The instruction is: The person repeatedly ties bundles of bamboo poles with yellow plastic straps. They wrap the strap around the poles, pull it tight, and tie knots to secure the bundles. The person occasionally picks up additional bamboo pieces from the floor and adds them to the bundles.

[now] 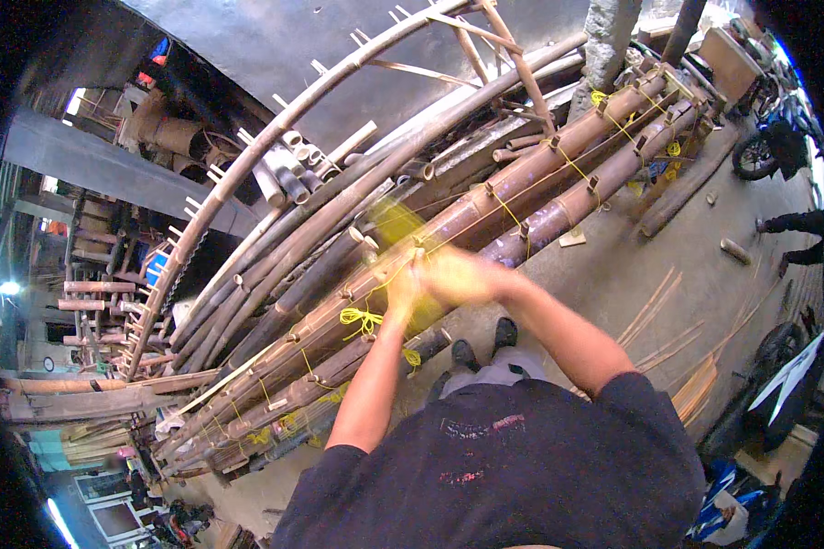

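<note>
Both hands meet above a long bundle of thick brown bamboo poles (522, 197) bound at intervals with yellow cord. My left hand (405, 289) is closed at the near side of the bundle, with thin yellow cord (375, 291) running into it. My right hand (464, 277) is beside it and smeared by motion, so its fingers cannot be made out. A yellow blur (395, 225), probably moving cord, spreads above and below the hands. Just left of my left wrist, a looped yellow cord bunch (362, 319) hangs against the bamboo.
A curved pole with short pegs (279, 123) arches behind the bundle. Dark poles (275, 274) are stacked beyond it. A concrete post (606, 55) stands at the far right. Thin split strips (700, 389) lie on the floor at right, near motorcycles (769, 151) and another person's legs (801, 224).
</note>
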The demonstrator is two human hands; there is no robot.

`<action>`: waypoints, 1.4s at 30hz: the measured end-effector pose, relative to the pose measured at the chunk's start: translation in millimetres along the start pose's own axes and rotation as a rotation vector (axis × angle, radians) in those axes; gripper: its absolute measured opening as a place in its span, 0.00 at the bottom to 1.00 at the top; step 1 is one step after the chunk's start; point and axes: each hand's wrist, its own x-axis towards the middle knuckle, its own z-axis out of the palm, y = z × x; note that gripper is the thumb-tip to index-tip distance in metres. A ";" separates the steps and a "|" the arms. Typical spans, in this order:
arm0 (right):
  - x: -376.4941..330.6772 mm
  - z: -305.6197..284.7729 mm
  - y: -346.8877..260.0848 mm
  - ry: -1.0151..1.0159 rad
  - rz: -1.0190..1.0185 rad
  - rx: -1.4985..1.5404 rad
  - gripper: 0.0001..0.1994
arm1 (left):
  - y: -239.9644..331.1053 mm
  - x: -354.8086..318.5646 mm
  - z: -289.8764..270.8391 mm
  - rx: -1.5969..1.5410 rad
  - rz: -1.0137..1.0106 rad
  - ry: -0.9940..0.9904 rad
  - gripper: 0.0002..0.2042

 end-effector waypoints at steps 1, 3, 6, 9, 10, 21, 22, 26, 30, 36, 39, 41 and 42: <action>-27.3 18.0 14.0 -0.161 -0.181 -0.104 0.23 | 3.9 0.4 3.3 -0.014 -0.014 0.061 0.17; -73.3 56.0 65.1 -0.096 0.158 -0.635 0.21 | 26.1 4.6 -5.1 -0.074 -0.025 0.052 0.17; -71.7 89.1 110.3 0.136 -0.107 -0.570 0.21 | 49.1 26.7 -30.3 -0.395 0.033 0.083 0.14; -66.4 86.2 89.9 0.156 0.066 -0.512 0.20 | 84.5 69.6 -63.2 -0.365 -0.059 -0.002 0.12; -69.1 83.6 93.7 0.163 0.042 -0.596 0.20 | 69.2 87.3 -53.1 -0.330 -0.071 0.009 0.12; -33.6 199.0 109.4 0.070 0.153 -0.196 0.20 | -80.5 64.7 -90.0 0.104 0.155 0.007 0.20; -32.3 211.7 121.7 0.054 0.157 0.019 0.22 | -50.3 39.6 -122.8 0.066 0.023 -0.087 0.18; 24.3 241.4 81.5 0.805 0.251 1.360 0.07 | -130.7 -47.4 -142.6 0.166 0.260 -0.419 0.14; 109.6 266.6 57.8 1.091 -0.124 0.494 0.08 | -133.1 -71.7 -115.6 0.026 0.149 -0.116 0.19; 156.9 152.4 27.6 0.345 0.240 -1.151 0.26 | -117.3 -61.8 -116.5 -0.015 0.112 -0.153 0.15; 177.3 128.5 91.0 0.160 0.222 -0.344 0.29 | -134.7 -62.2 -108.1 -0.080 0.204 0.025 0.15; 155.9 145.0 24.0 0.270 0.155 0.261 0.27 | -130.3 -66.9 -118.9 -0.018 0.053 -0.104 0.16; 123.7 158.0 -37.7 0.209 0.136 0.198 0.24 | -154.2 -68.9 -115.6 0.079 -0.091 -0.165 0.16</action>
